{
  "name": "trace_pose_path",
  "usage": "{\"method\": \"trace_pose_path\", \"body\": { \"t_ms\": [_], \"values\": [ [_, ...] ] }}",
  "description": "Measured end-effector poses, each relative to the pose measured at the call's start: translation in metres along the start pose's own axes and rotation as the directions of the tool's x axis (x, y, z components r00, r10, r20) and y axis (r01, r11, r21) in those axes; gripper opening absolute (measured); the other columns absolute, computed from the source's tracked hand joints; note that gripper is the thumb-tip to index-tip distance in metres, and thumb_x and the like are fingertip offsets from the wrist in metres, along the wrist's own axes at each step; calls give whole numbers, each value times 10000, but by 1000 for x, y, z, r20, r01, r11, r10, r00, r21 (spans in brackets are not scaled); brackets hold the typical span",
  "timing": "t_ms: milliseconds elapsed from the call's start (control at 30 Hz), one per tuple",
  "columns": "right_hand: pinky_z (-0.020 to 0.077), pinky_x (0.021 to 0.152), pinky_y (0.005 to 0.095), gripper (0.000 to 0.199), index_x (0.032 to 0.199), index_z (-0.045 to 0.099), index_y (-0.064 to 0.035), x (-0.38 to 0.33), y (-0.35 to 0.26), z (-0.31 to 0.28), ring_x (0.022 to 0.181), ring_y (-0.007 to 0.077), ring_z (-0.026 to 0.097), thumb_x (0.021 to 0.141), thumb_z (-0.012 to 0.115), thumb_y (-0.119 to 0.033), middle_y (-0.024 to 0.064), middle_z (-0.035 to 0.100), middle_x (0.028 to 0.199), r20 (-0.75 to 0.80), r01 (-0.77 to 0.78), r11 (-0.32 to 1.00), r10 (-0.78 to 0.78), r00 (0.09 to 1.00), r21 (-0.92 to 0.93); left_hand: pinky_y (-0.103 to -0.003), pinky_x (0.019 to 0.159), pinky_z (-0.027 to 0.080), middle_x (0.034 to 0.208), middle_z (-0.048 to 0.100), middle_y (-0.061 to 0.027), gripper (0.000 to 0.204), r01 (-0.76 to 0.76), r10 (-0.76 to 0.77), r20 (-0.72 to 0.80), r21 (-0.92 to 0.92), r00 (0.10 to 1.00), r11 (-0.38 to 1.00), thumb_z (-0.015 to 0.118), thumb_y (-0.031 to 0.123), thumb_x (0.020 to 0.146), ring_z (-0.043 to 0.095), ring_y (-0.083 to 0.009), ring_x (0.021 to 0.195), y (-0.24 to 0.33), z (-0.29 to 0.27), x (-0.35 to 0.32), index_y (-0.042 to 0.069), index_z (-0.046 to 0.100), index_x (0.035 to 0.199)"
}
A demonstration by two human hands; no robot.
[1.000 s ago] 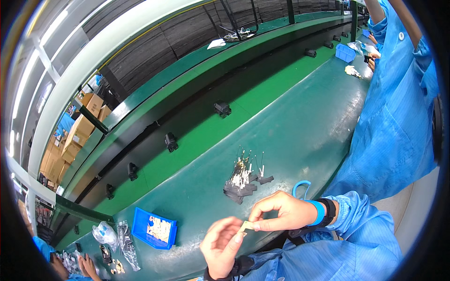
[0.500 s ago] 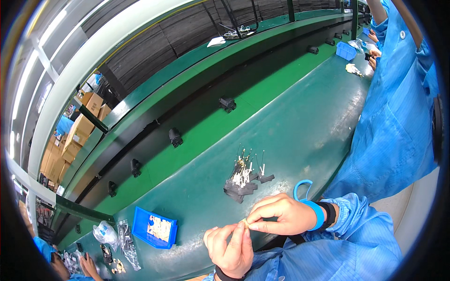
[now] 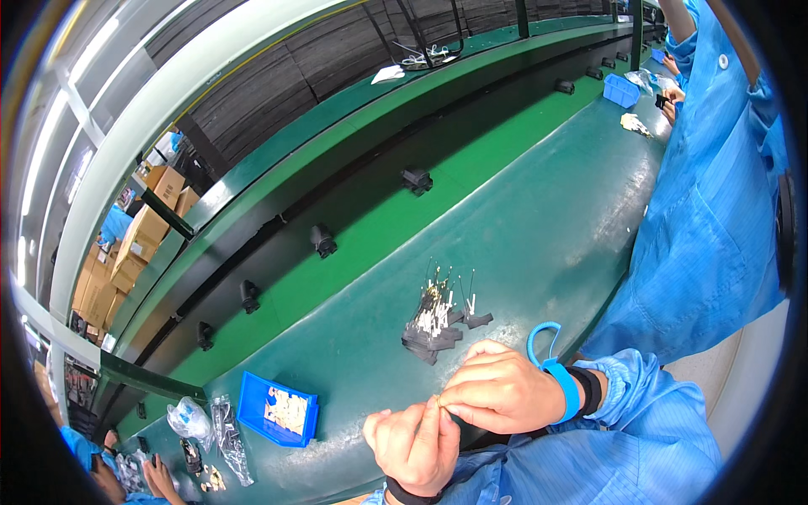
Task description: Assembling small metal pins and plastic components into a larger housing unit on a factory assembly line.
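My left hand (image 3: 414,448) and my right hand (image 3: 503,392) meet fingertip to fingertip above the near edge of the green table. Both are closed in a pinch on something tiny and pale, mostly covered by the fingers, whose kind I cannot make out. A blue band with a coiled cord (image 3: 547,330) circles my right wrist, beside a black band. Just beyond my hands lies a pile of black strips with white pieces and thin dark wires (image 3: 433,324). To the left stands a blue bin (image 3: 310,421) holding small cream-coloured pieces (image 3: 286,410).
Past the table runs a green conveyor belt (image 3: 370,244) carrying spaced black parts (image 3: 322,241). Clear plastic bags (image 3: 227,442) lie left of the bin. Co-workers in blue sit at the right (image 3: 699,185) and lower left. Another blue bin (image 3: 621,91) stands farther up the table.
Black parts on the belt have shifted slightly to the right. My hands keep their pinch in nearly the same spot, with the right fingers slightly rearranged.
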State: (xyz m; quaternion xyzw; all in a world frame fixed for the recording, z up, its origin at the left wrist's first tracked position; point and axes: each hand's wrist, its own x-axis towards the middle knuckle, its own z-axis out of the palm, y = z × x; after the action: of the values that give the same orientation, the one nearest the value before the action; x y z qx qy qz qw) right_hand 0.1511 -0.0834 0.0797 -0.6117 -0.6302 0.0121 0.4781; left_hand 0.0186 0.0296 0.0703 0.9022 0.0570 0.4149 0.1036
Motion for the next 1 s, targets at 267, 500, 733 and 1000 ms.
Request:
{"method": "trace_pose_path", "body": {
  "t_ms": [267,500,733,1000],
  "values": [
    [394,680,307,69,797,612,-57,0,0,9,671,187,564,766,625,-117,23,605,744,-107,-37,998,42,993,54,-321,680,425,762,624,-51,177,106,-126,-58,-268,990,958,704,45,637,556,-188,657,-4,5,3,29,681,812],
    [397,665,301,72,770,604,-60,3,-1,11,674,175,568,735,649,-104,20,604,748,-155,-60,995,71,985,75,-298,658,435,794,665,-93,151,344,-421,30,-629,907,697,684,-8,695,595,-190,674,-2,12,0,-1,686,846],
    [419,639,304,88,716,577,-49,5,-3,15,652,193,548,694,657,-79,34,576,751,-204,10,997,-26,979,-78,-294,660,439,804,679,-119,135,318,-355,40,-548,934,774,690,-16,689,616,-199,682,-3,7,5,-6,681,823],
    [453,597,318,96,700,559,-31,6,2,27,629,233,560,668,647,-9,69,577,732,-293,-13,1000,20,956,28,-316,693,466,831,669,-161,88,345,-429,23,-634,903,692,676,-40,708,628,-207,726,-2,12,-1,-30,655,793]
  ]
}}
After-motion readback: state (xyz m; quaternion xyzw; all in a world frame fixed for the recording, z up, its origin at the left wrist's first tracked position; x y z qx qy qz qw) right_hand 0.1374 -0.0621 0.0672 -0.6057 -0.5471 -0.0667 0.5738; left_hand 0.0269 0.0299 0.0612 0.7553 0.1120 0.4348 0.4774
